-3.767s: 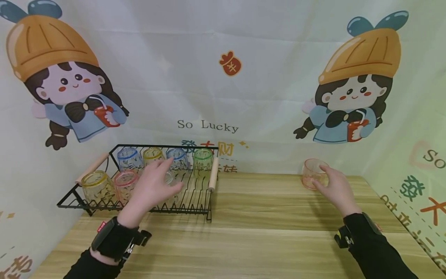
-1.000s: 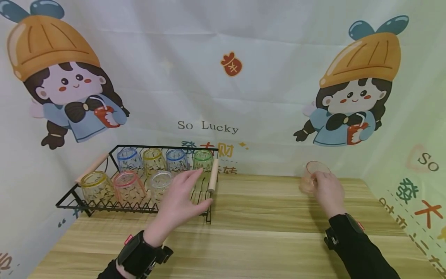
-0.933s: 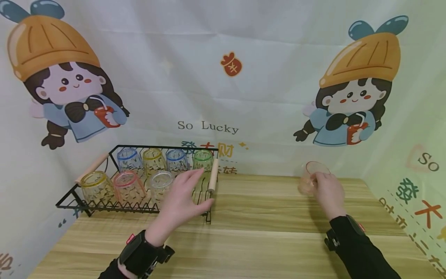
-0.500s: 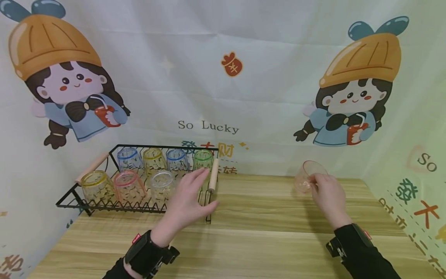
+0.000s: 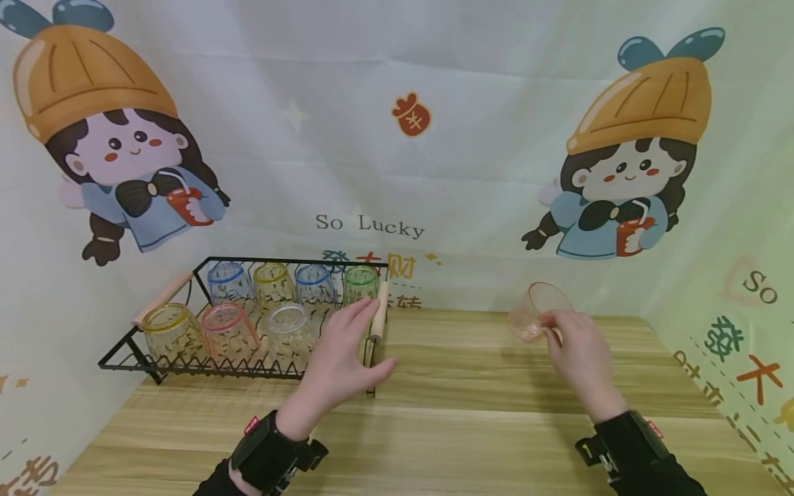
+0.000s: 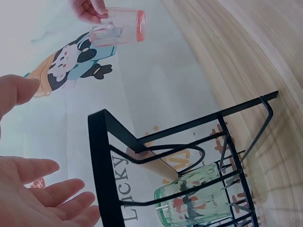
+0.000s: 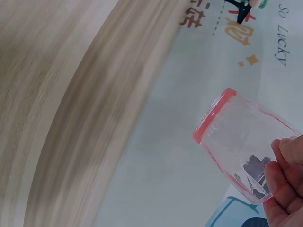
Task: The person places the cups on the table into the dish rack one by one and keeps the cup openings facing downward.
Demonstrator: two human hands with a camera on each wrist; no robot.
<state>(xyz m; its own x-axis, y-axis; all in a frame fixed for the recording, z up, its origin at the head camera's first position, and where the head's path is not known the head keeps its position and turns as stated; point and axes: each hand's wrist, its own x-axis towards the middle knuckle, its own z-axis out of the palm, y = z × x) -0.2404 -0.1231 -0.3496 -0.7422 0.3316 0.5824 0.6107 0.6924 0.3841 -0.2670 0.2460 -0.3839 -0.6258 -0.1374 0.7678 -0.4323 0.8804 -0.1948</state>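
A pink-rimmed drinking glass (image 5: 526, 322) hangs tilted just above the wooden table, its mouth facing up and toward the right. My right hand (image 5: 582, 358) pinches it near the mouth between thumb and fingers. In the right wrist view, the glass's thick pink end (image 7: 214, 116) points away from the fingers. My left hand (image 5: 338, 358) holds nothing; its fingers and thumb are spread by the right end of the black wire rack (image 5: 238, 373). Behind that hand stands a green-rimmed glass (image 5: 362, 281), partly hidden; the left wrist view shows it (image 6: 194, 196) behind the wires.
Several glasses sit in the rack, including a yellow one (image 5: 174, 334), a pink one (image 5: 229, 334) and a colourless one (image 5: 290, 334) in front. Wooden handles (image 5: 381, 313) flank the rack. Bare wooden tabletop (image 5: 459, 372) lies between rack and right hand; a printed cloth (image 5: 471, 172) hangs behind.
My right hand has shifted its hold to the mouth edge of the pink glass, which has moved left and tilted. My left hand has moved right along the rack, uncovering the colourless glass.
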